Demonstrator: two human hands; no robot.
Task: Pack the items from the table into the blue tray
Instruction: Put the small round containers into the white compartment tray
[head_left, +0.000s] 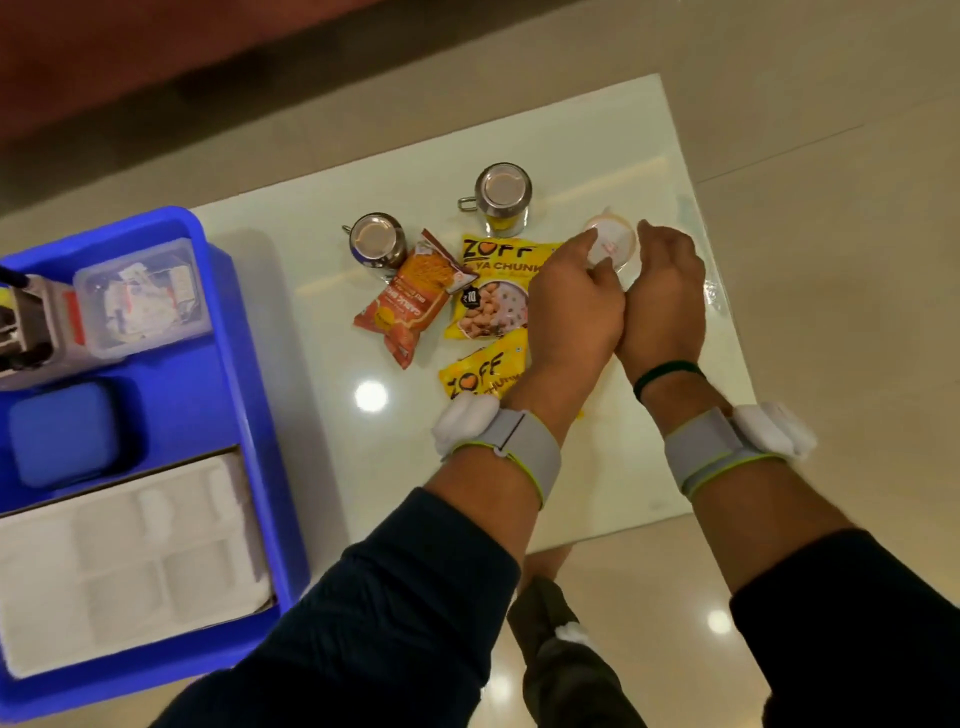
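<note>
Take the upper soya packet (493, 291) on the tabletop (623, 156) as your mark. One mug (503, 200) stood just behind it, and a second mug (376, 244) stood behind and to its left. A garlic-bread packet (415, 306) overlapped its left edge, and a lower soya packet (483, 371) lay just before it. At its right, your left hand (571, 306) and right hand (667, 296) gripped a round tub (610, 244) from either side. Well to its left sat the tray (249, 332), with a lidded box (140, 291), a pouch (62, 431) and a moulded insert (130, 561) in it.

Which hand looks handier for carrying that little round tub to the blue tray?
Probably the left hand: its fingers hold the round tub, and the blue tray sits to its left.
</note>
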